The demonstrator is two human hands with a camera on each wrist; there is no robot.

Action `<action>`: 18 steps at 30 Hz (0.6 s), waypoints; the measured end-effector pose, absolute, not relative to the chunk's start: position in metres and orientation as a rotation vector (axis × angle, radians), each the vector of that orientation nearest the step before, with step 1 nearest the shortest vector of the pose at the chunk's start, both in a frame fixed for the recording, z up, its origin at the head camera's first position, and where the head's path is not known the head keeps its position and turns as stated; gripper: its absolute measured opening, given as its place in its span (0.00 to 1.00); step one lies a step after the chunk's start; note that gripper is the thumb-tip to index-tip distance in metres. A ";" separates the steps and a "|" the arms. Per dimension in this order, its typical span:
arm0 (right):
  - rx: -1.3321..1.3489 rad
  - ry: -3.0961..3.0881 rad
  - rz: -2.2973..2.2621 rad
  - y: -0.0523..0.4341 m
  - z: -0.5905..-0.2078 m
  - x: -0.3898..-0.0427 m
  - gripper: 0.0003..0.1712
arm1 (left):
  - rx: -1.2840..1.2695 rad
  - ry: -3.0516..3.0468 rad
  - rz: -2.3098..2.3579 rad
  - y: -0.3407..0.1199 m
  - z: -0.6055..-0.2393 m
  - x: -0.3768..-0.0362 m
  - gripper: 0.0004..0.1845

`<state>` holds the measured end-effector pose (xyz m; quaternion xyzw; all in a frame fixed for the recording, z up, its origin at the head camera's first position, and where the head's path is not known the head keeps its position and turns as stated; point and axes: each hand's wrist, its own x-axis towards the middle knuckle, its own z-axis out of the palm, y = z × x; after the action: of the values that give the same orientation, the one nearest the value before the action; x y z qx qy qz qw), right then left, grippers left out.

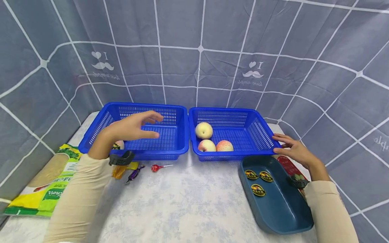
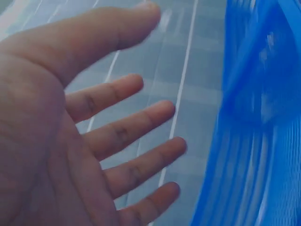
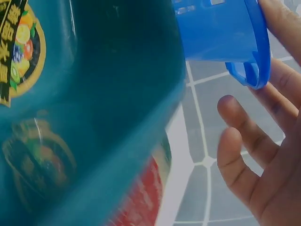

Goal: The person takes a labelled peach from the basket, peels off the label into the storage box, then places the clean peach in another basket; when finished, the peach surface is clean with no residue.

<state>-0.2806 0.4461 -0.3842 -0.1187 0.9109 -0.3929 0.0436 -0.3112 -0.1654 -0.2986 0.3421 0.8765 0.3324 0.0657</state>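
Sorting peaches: three sit in right basket (image 1: 261, 135), one in left basket (image 1: 170, 148). My left hand (image 1: 133, 127) hovers spread, empty; right hand (image 1: 293, 150) rests flat-fingered on right basket's rim.

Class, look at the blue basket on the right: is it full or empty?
Neither: the right basket is partly filled. Three peaches lie at its left end, and the rest of its mesh floor shows bare.

Left basket (image 2: 254, 117) is pure blue blur in the left wrist view, the left hand (image 1: 130, 128) hides most of a peach (image 1: 119, 145) inside it, and the red packet (image 1: 288, 165) sits mostly under the teal tray (image 1: 273, 202), label unreadable.
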 end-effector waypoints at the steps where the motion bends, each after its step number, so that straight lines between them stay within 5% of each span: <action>1: -0.341 2.782 -1.180 0.446 -0.382 -0.279 0.35 | 0.970 2.677 1.045 -0.186 -0.302 -0.304 0.32; 9: -0.356 2.887 -1.043 0.407 -0.346 -0.300 0.42 | 0.582 2.930 1.085 -0.315 -0.325 -0.262 0.34; 18: -0.947 2.694 -1.009 0.258 -0.318 -0.354 0.36 | 0.515 2.998 1.111 -0.359 -0.364 -0.251 0.26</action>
<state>-0.3545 0.2579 -0.3178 -0.3123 0.8881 -0.3325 0.0563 -0.2511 -0.3586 -0.3643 0.1588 0.9247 0.3426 -0.0486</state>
